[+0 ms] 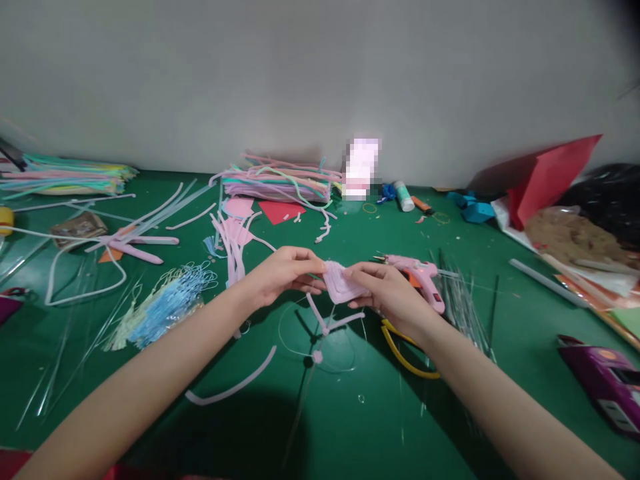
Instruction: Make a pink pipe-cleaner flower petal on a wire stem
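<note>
Between my two hands is a small pale-pink square made of bent pipe cleaners (343, 283), held above the green table. My left hand (295, 272) pinches its left corner between thumb and fingers. At its right edge my right hand (377, 287) grips it the same way. Just below lies a V-shaped pink pipe cleaner piece (326, 329), with a thin clear thread looped around it. A small pinkish blob (317, 357) sits under that. Behind my right hand rests a pink hot glue gun (423, 277), and yellow-handled pliers or cutters (410, 357) are partly hidden beneath the forearm.
Pipe cleaner bundles (280, 183) lie along the wall, with a lit, blurred phone screen (361, 170) beside them. Blue tassels (173, 310) and loose pink pipe cleaners (234, 250) are at left. Thin wires (463, 313), a purple device (603, 380) and red paper (543, 180) are at right.
</note>
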Tool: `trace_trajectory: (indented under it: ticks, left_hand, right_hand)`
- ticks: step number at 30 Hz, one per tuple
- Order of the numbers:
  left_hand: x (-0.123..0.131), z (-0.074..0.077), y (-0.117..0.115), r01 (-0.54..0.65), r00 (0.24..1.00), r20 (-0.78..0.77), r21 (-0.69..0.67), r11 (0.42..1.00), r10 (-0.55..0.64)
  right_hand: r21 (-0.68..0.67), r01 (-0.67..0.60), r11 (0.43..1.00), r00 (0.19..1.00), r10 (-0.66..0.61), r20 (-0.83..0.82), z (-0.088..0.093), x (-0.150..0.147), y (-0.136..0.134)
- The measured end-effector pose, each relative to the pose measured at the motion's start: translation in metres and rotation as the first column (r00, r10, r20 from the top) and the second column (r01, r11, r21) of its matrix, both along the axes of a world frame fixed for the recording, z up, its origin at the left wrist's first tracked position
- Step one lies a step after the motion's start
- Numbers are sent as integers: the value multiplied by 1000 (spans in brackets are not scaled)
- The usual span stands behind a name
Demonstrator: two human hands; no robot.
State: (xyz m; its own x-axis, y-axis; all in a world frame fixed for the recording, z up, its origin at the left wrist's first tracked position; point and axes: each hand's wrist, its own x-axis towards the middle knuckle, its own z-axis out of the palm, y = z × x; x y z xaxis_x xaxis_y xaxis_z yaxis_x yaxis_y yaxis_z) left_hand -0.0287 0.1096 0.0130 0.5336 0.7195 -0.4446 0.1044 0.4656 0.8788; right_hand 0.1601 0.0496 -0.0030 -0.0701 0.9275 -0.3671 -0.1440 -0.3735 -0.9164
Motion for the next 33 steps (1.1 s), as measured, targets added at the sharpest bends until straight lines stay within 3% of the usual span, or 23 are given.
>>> trace_trajectory:
  ticks: [5, 13, 16, 20, 22, 27, 33]
  left_hand:
    - [-6, -5, -1, 82, 996, -31, 8, 997, -82]
    - [-10, -16, -2, -119, 993, -8, 36, 992, 119]
    - [-10, -15, -6, -181, 983, 23, 53, 982, 180]
    - [-12, -12, -12, -225, 974, 46, 54, 973, 223]
    - [-14, -9, -16, -190, 981, 46, 59, 980, 187]
    - [-20, -6, -28, 77, 996, -45, 146, 986, -71]
    - [-17, -8, -36, 14, 998, -57, 202, 979, -2]
  right_hand:
    - [15, -83, 996, 997, 83, 5, -6, -4, 1]
    - [-78, -91, 993, 996, 89, -28, -13, -17, -9]
    - [-62, -120, 991, 992, 117, -45, -18, -22, -16]
    - [-16, -68, 998, 996, 67, -54, -19, -28, -20]
    - [2, -42, 999, 998, 42, -56, -18, -29, -21]
    - [11, -80, 997, 992, 81, -95, -17, -29, -23]
    - [24, -62, 998, 992, 64, -109, -16, -29, -26]
